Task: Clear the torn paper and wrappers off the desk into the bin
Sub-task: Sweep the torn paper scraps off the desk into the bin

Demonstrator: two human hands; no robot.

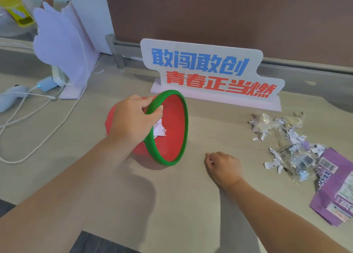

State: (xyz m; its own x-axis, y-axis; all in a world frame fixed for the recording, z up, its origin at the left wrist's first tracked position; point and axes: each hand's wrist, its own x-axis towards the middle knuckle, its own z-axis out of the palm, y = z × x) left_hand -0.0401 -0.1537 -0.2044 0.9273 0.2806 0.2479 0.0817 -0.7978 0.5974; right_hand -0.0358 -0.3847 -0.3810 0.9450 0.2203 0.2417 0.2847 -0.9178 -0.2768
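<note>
Here, left hand point(131, 117) gripping tilted bin point(172, 130) rim, right hand point(223, 166) curled shut w/ paper bit, bare desk point(210, 130) btwn.

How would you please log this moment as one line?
left hand: holds tilted bin rim | right hand: curled on desk | scraps: uncleared

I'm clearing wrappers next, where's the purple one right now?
The purple wrapper lies at the desk's right edge, beside the clear wrapper, right of the right hand.

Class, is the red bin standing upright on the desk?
No, the left hand tilts the red bin so it opens toward the wrappers.
</note>
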